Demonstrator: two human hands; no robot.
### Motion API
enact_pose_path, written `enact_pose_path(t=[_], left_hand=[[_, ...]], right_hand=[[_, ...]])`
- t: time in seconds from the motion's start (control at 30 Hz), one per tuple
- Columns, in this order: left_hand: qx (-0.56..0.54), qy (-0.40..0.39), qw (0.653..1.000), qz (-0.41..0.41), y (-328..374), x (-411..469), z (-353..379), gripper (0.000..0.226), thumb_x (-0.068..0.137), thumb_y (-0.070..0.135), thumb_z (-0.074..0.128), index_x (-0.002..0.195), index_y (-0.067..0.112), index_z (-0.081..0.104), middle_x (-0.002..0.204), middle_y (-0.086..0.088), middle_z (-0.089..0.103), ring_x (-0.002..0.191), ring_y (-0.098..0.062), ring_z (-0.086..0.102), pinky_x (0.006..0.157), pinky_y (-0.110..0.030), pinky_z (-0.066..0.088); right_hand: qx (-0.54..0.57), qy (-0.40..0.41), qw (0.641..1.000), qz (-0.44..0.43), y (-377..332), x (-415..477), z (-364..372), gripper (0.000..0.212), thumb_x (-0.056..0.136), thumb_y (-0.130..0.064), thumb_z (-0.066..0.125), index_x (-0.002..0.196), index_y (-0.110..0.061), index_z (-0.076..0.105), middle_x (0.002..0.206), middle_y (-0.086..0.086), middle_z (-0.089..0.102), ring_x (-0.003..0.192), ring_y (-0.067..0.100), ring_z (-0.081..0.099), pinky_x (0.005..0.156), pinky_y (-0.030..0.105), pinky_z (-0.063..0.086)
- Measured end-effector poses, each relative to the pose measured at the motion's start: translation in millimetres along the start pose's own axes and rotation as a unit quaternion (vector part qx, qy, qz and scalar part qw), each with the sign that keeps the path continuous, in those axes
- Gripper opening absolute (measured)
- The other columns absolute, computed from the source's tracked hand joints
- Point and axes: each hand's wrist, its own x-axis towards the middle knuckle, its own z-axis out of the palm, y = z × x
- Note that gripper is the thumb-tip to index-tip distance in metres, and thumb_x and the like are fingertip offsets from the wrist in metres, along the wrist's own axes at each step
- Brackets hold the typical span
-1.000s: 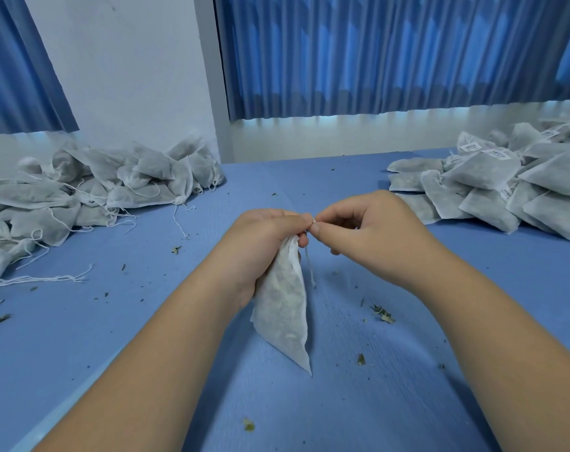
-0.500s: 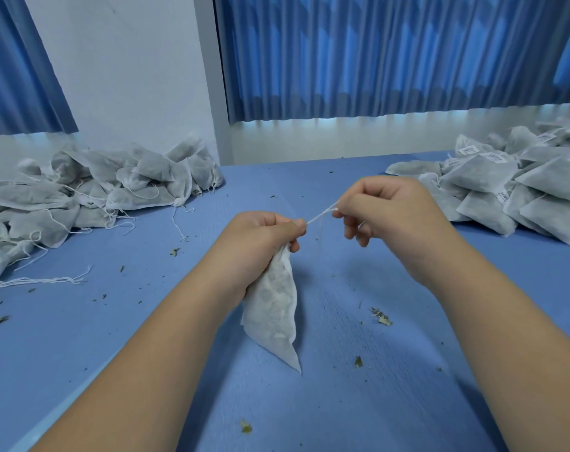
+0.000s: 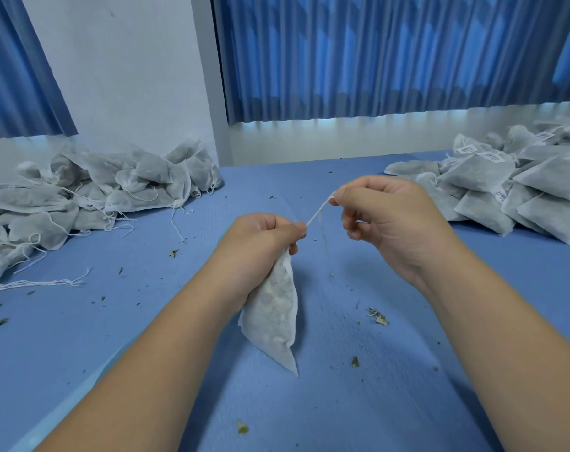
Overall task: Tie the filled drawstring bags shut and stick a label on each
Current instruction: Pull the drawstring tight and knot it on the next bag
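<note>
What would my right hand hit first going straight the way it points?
Looks free: the right hand, pinching the drawstring, points forward-left, past the left hand, over open table toward the wall under the curtain, though depth is unclear.

- The left hand [image 3: 260,246] grips the neck of a filled white bag [image 3: 275,316], which hangs down to the blue tabletop [image 3: 342,402].
- The right hand [image 3: 384,220] pinches the string [image 3: 319,213], drawn taut between the hands.
- Unlabelled bags [image 3: 91,194] lie heaped at left, labelled bags [image 3: 512,187] at right.
- Leaf bits [image 3: 378,318] dot the tabletop.
</note>
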Motion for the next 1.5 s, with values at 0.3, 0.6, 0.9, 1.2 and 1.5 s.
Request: enact_pose_path(t=[0.3, 0.6, 0.9, 1.2, 1.5], left_hand=[[0.005, 0.016, 1.0, 0.011, -0.1, 1.2, 3.6, 0.04, 0.087, 0.025, 0.068, 0.049, 0.023, 0.059, 0.047, 0.009, 0.053, 0.053, -0.016, 0.048, 0.058, -0.027, 0.036], [0.06, 0.108, 0.991, 0.058, -5.7, 7.0, 2.8, 0.029, 0.088, 0.026, 0.067, 0.06, 0.021, 0.06, 0.049, 0.014, 0.055, 0.045, -0.004, 0.048, 0.058, -0.025, 0.042], [0.04, 0.059, 0.994, 0.086, -6.0, 6.8, -4.6, 0.029, 0.09, 0.029, 0.067, 0.062, 0.021, 0.063, 0.054, 0.013, 0.058, 0.051, -0.008, 0.05, 0.062, -0.028, 0.042], [0.028, -0.246, 0.969, -0.011, -11.2, -3.2, 2.8, 0.035, 0.075, 0.05, 0.069, 0.088, 0.018, 0.074, 0.078, 0.003, 0.071, 0.071, -0.011, 0.066, 0.062, -0.021, 0.051], [0.151, -0.033, 0.987, -0.034, -19.9, 4.7, 11.8, 0.039, 0.082, 0.053, 0.067, 0.059, 0.022, 0.06, 0.058, 0.01, 0.06, 0.057, -0.007, 0.058, 0.061, -0.026, 0.043]], right_hand=[[0.173, -0.087, 0.98, 0.054, -3.2, -6.1, 7.4, 0.013, 0.073, -0.008, 0.062, 0.06, -0.01, 0.061, 0.058, 0.003, 0.04, 0.049, 0.014, 0.038, 0.044, 0.022, 0.031], [0.157, -0.206, 0.952, 0.162, -9.9, -8.5, -1.3, 0.012, 0.072, -0.021, 0.063, 0.071, -0.013, 0.054, 0.064, -0.002, 0.026, 0.05, 0.012, 0.031, 0.045, 0.022, 0.03], [0.137, -0.168, 0.969, 0.12, -4.1, -4.8, -1.9, 0.032, 0.078, -0.003, 0.062, 0.054, -0.021, 0.049, 0.056, -0.004, 0.036, 0.05, 0.012, 0.041, 0.045, 0.02, 0.036], [0.202, 0.11, 0.967, 0.107, -0.3, 11.5, -29.0, 0.021, 0.086, -0.007, 0.062, 0.071, -0.014, 0.05, 0.054, -0.003, 0.048, 0.046, 0.01, 0.056, 0.043, 0.019, 0.04], [0.14, 0.025, 0.989, -0.044, -12.5, -2.4, -12.2, 0.027, 0.087, -0.012, 0.069, 0.071, -0.019, 0.048, 0.058, -0.006, 0.055, 0.056, 0.013, 0.061, 0.051, 0.022, 0.043]])
